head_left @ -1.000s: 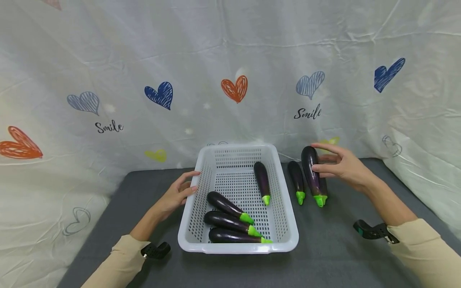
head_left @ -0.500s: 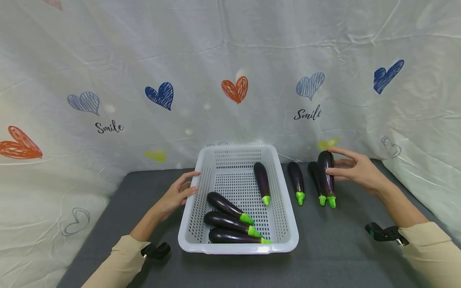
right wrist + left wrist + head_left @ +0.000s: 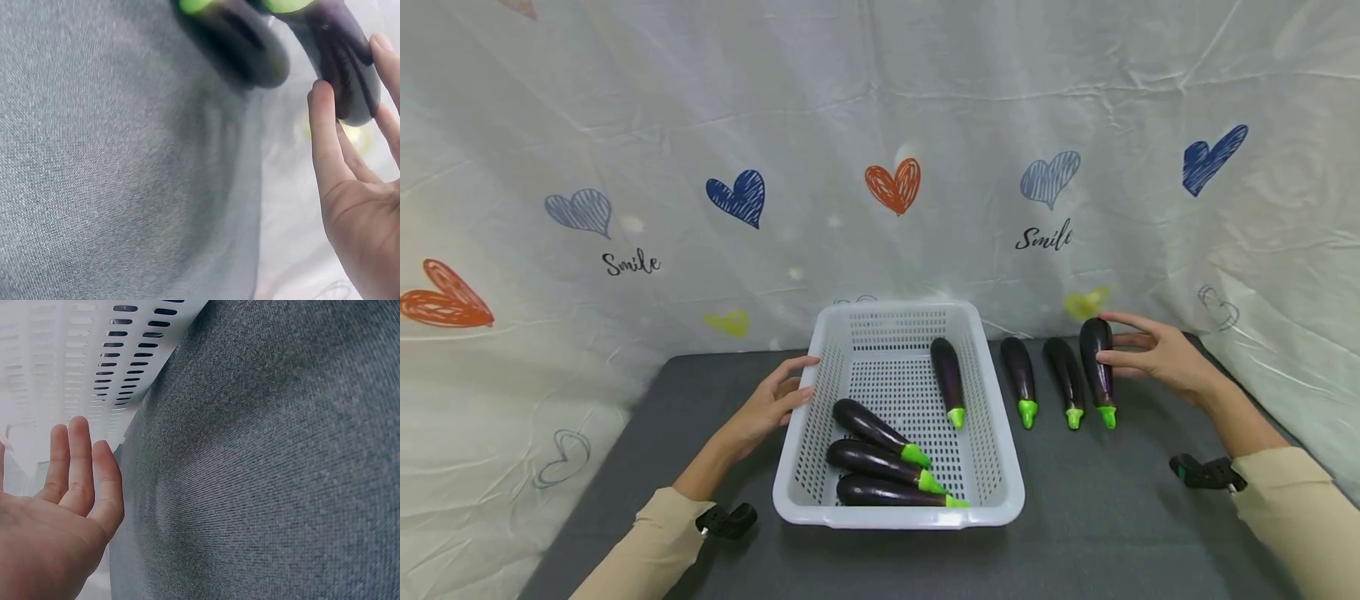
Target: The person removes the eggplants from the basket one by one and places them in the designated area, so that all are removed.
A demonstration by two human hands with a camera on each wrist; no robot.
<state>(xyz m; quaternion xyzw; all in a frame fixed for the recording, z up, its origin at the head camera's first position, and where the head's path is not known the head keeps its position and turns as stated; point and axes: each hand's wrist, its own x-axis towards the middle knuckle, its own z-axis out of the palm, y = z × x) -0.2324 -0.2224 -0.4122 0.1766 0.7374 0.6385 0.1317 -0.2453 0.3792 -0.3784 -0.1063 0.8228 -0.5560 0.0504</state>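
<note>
My right hand [image 3: 1157,354] pinches a dark purple eggplant [image 3: 1096,350] with a bright green stem end, the rightmost of a row beside the basket. In the right wrist view, thumb and fingers sit on either side of this eggplant [image 3: 347,69]. Two more eggplants lie to its left, one close by [image 3: 1063,375] and one near the basket [image 3: 1017,371]. At the left rim of the white perforated plastic basket [image 3: 895,518], my left hand [image 3: 771,408] rests with its fingertips touching. The left wrist view shows its fingers nearly straight beside the basket wall [image 3: 94,356].
Inside the basket, one eggplant [image 3: 947,375] lies along the right side and several others, such as this one [image 3: 872,458], lie across the front. A dark grey cloth [image 3: 1090,517] covers the table. Behind it hangs a pale curtain [image 3: 820,125] printed with hearts.
My right hand has carried its eggplant rightward, past the middle eggplant, to the right end of the row. The middle eggplant, partly covered before, now shows fully. My left hand stays at the rim.
</note>
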